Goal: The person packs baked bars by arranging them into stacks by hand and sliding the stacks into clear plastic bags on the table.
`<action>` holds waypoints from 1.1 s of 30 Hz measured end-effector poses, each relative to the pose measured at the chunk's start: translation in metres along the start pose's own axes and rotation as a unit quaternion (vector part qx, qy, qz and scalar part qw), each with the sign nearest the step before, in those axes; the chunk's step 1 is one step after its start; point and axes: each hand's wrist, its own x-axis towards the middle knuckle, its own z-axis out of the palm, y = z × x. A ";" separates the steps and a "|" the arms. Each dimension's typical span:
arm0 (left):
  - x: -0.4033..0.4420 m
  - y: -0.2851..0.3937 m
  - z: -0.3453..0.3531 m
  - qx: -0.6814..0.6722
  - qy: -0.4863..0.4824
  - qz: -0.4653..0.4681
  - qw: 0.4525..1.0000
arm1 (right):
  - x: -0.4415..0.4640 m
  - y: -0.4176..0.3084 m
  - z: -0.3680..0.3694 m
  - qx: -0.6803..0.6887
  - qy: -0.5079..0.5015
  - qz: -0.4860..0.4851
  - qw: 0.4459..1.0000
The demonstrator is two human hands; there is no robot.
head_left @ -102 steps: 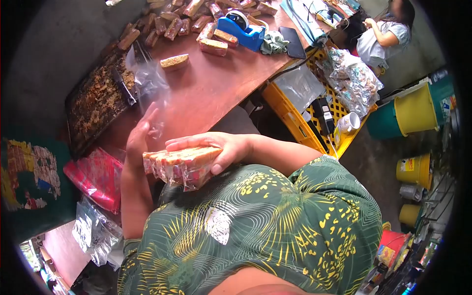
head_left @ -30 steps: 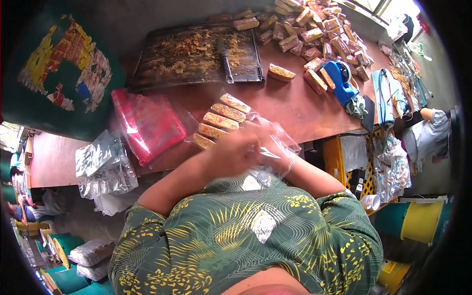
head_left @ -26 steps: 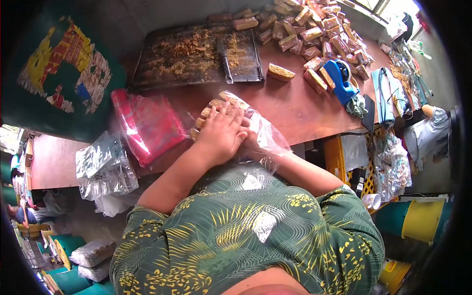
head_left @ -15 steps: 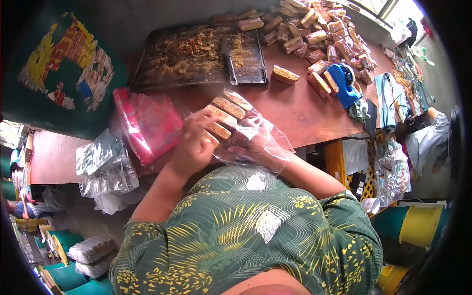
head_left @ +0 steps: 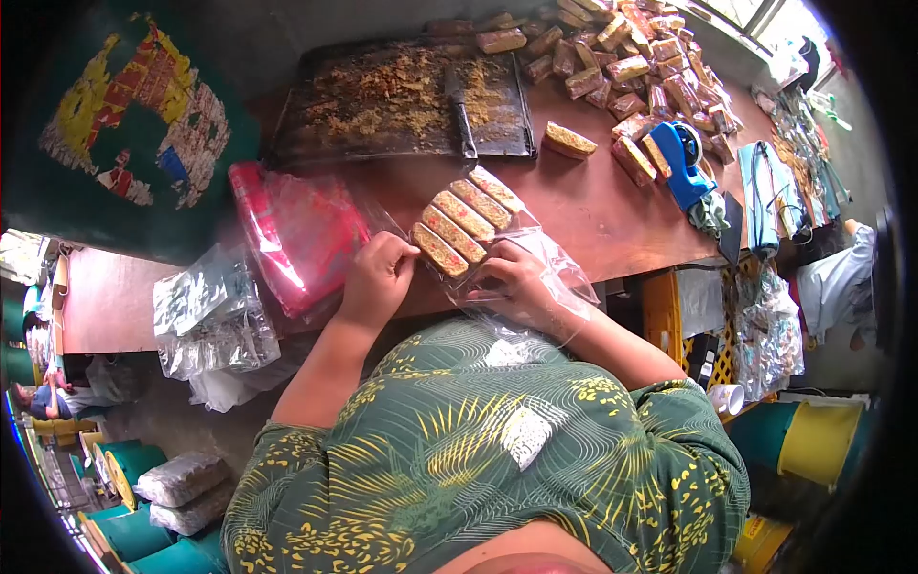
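Observation:
A row of several cake slices (head_left: 464,222), pale with red flecks, lies side by side in a clear plastic bag (head_left: 564,273). My left hand (head_left: 381,277) is closed in a pinch at the bag's near left edge, beside the lowest slice. On the other side, my right hand (head_left: 518,285) grips the loose bag just below the slices, with plastic draped over its wrist. Left of my left hand lies a pink and clear plastic packet (head_left: 296,234). One loose cake piece (head_left: 570,141) rests on the table (head_left: 612,215) beyond my right hand.
A dark crumb-covered tray (head_left: 373,115) stands at the back, with a knife (head_left: 464,115) across it. Wrapped cake pieces (head_left: 660,72) are heaped at the back right, near a blue tape dispenser (head_left: 684,167). Clear bags (head_left: 215,316) hang over the left front edge.
My left hand has come down off the slices to the bag's edge. The slices have shifted slightly and show more fully. My right hand has drawn its fingers in on the plastic.

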 end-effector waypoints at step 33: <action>0.015 0.030 0.014 -0.331 -0.176 -0.467 0.801 | -0.006 0.013 -0.006 -0.078 0.036 0.006 0.996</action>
